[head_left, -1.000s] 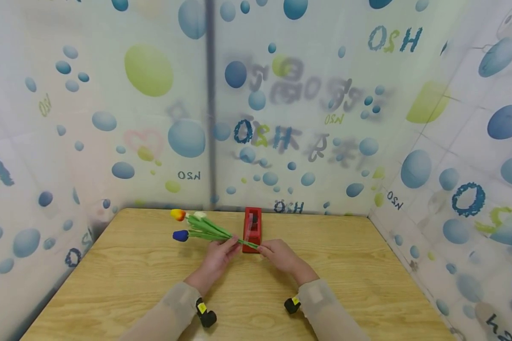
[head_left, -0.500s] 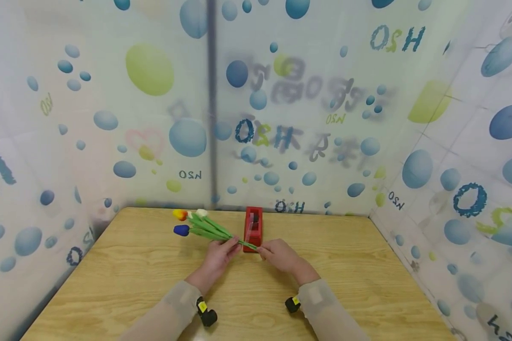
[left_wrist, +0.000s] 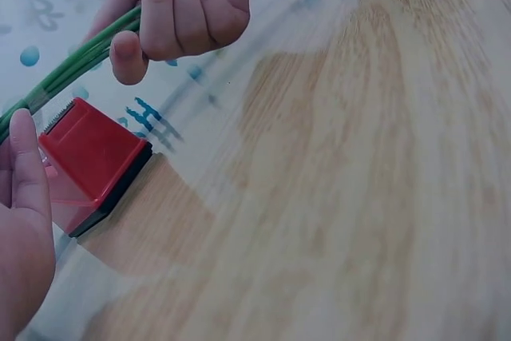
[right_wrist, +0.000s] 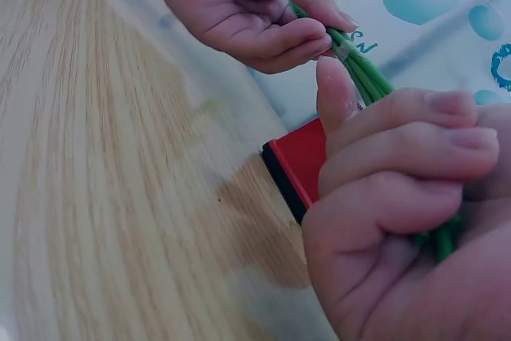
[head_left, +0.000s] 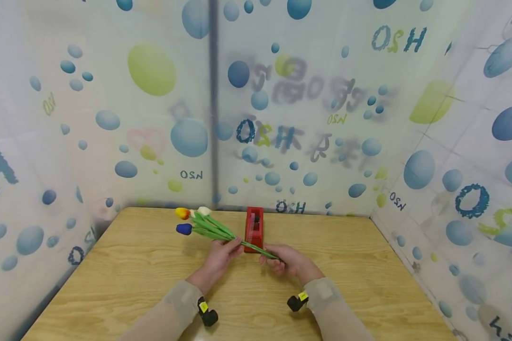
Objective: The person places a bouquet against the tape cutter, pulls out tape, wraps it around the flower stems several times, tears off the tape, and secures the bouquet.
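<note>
A bunch of artificial tulips (head_left: 213, 229) with orange-yellow, white and blue heads is held slantwise over the table, heads to the left. My left hand (head_left: 219, 259) pinches the stems around their middle between thumb and fingers. Further down, my right hand (head_left: 291, 261) has its fingers curled round the lower stems (left_wrist: 84, 57), seen palm-up in the left wrist view. A shiny clear band, like tape (right_wrist: 343, 50), lies on the stems beside the left fingertips. Just behind the hands stands a red tape dispenser (head_left: 254, 237), partly overlapped by the stems; its toothed cutting edge shows in the left wrist view.
The wood-grain table (head_left: 345, 279) spreads around and in front of both hands. A white curtain (head_left: 256, 118) with blue and green dots hangs behind the table's far edge and along both sides. Small black cameras (head_left: 297, 302) sit on the wrists.
My right hand has turned palm-up and shifted right and nearer, going from a pinch at the stems to fingers curled round them. More stem shows between the hands. My left hand keeps its hold.
</note>
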Motion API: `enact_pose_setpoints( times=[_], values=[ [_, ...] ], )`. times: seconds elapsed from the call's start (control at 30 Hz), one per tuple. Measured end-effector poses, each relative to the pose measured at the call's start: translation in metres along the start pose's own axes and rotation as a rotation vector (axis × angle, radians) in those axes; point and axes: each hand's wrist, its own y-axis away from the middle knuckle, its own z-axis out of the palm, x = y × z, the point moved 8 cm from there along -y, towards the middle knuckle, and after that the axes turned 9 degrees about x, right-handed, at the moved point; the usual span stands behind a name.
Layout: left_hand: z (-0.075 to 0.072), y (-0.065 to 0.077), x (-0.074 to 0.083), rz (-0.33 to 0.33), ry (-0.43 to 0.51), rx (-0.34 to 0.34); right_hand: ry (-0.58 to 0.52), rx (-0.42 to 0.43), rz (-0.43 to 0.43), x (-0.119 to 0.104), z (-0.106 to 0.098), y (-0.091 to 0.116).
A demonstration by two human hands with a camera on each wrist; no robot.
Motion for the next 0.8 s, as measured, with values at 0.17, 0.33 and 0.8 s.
enact_pose_setpoints(
  times=[0.17, 0.33, 0.8],
  values=[
    [0.002, 0.0, 0.0, 0.005, 0.0, -0.011, -0.098, -0.071, 0.04, 0.004, 0.002, 0.001],
    [0.002, 0.0, 0.0, 0.004, 0.001, -0.019, -0.126, -0.11, 0.064, 0.007, 0.003, 0.003],
    [0.003, 0.005, 0.004, 0.002, 0.035, 0.006, 0.359, 0.062, -0.262, -0.019, -0.001, -0.002]
  ],
)
